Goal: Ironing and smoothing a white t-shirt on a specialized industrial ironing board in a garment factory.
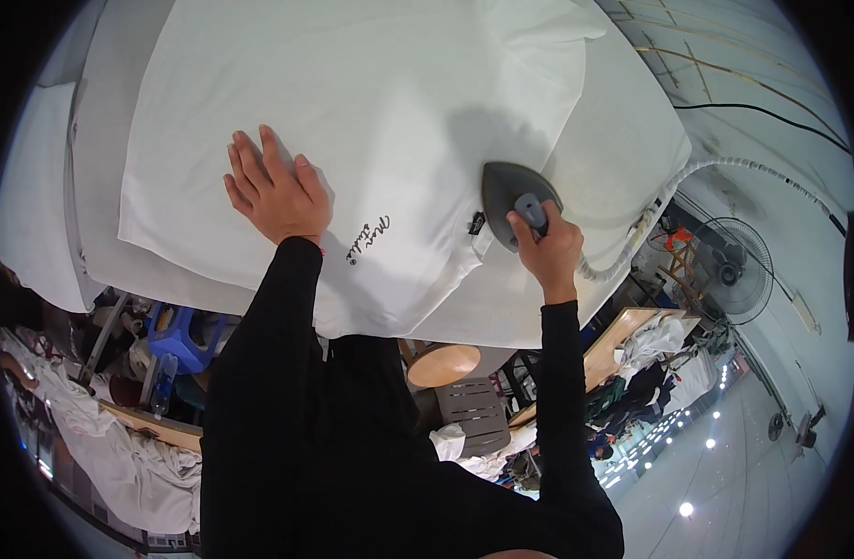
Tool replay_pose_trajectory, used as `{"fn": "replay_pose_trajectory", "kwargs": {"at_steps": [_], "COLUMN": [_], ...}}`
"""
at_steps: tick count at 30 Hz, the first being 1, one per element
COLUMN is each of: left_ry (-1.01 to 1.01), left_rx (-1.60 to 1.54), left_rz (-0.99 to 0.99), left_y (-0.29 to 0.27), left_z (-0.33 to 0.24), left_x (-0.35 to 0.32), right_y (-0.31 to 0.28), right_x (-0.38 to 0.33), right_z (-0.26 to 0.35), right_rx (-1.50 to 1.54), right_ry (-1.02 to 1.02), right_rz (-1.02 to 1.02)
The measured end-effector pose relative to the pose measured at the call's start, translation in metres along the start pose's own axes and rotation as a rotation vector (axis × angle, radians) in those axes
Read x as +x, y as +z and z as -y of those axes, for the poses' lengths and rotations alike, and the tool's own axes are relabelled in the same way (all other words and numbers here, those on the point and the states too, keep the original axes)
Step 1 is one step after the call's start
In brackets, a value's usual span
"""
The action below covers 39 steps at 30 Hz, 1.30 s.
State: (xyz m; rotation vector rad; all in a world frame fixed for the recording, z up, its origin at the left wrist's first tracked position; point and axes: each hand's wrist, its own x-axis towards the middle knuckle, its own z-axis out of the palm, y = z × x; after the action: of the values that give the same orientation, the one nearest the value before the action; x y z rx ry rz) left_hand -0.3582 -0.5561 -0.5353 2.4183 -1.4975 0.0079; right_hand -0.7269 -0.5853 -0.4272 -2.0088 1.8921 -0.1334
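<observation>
A white T-shirt [380, 121] lies spread over a white padded ironing table [623, 130]. Dark script is printed on the shirt close to my body, and a small black label [476, 224] shows by its edge. My left hand [283, 191] rests flat on the cloth with its fingers spread. On the right, my right hand [548, 244] is wrapped round the grey handle of a dark steam iron [506, 191]. The iron's soleplate overlaps the shirt's right edge near the label. A wrapped hose [618, 261] runs from the iron toward the wall.
A standing fan [730, 268] is at the right by the wall, below a black cable [762, 110]. Piles of clothes [655, 359] lie on a wooden table behind. A blue plastic stool [177, 340], a brown chair [474, 415] and a round wooden stool [443, 365] stand below the table's near edge.
</observation>
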Motion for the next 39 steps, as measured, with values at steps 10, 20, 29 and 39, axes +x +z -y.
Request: {"fn": "replay_pose_trajectory", "kwargs": {"at_steps": [10, 20, 29, 39], "left_ry": [-0.007, -0.002, -0.003, -0.011], "left_rx": [0.007, 0.008, 0.006, 0.0], "left_rz": [0.004, -0.015, -0.005, -0.001], "left_y": [0.001, 0.001, 0.0, -0.001], "left_z": [0.001, 0.003, 0.002, 0.001], "left_x": [-0.001, 0.0, 0.0, 0.0], "right_y": [0.0, 0.004, 0.004, 0.002], "right_x": [0.0, 0.0, 0.0, -0.002], "right_z": [-0.002, 0.0, 0.003, 0.007], "right_rx": [-0.01, 0.005, 0.0, -0.011], "right_ry": [-0.055, -0.037, 0.033, -0.052], "right_rz": [0.043, -0.008, -0.003, 0.004]}}
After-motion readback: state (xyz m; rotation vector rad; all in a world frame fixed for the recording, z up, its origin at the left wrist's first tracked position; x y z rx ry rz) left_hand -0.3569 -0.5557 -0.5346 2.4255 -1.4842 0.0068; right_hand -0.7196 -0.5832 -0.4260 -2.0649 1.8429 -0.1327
